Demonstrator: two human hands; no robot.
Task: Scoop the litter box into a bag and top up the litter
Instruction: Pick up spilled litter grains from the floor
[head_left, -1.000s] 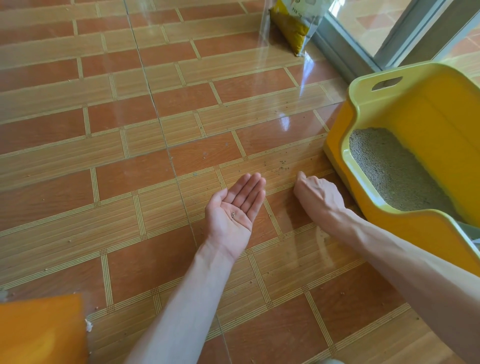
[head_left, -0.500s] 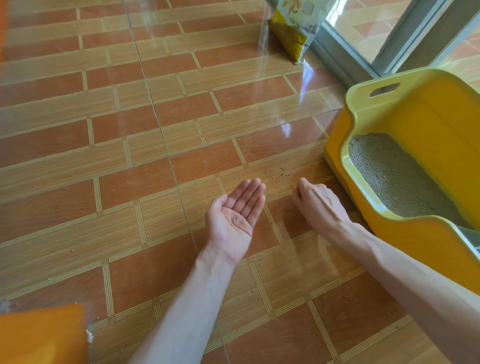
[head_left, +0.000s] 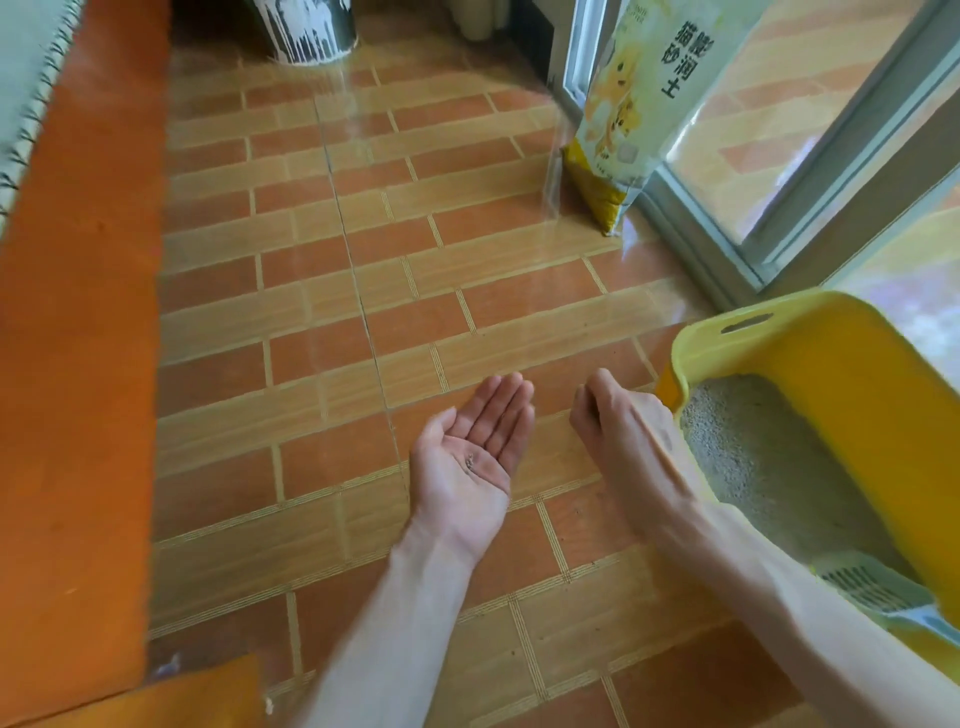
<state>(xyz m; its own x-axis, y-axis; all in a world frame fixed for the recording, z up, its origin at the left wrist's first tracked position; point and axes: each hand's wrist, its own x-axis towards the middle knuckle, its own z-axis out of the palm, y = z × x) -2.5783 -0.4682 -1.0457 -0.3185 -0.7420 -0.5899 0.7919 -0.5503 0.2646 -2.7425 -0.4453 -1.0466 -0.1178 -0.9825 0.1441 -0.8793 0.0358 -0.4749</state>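
Left hand (head_left: 470, 457): palm up, fingers straight, a few grains (head_left: 469, 461) lying on the palm.
Right hand (head_left: 621, 426): back up, fingers curled under; whether they pinch anything cannot be told.
Hidden: box (head_left: 831, 364) cut off at right; scoop (head_left: 872, 590) partly seen.
Box: yellow, on the floor (head_left: 415, 291), grey litter (head_left: 753, 441) inside.
Bag (head_left: 639, 104): upright by the glass door.

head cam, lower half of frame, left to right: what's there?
Orange mat → left hand, palm up with a few litter grains → right hand, fingers curled → yellow litter box.
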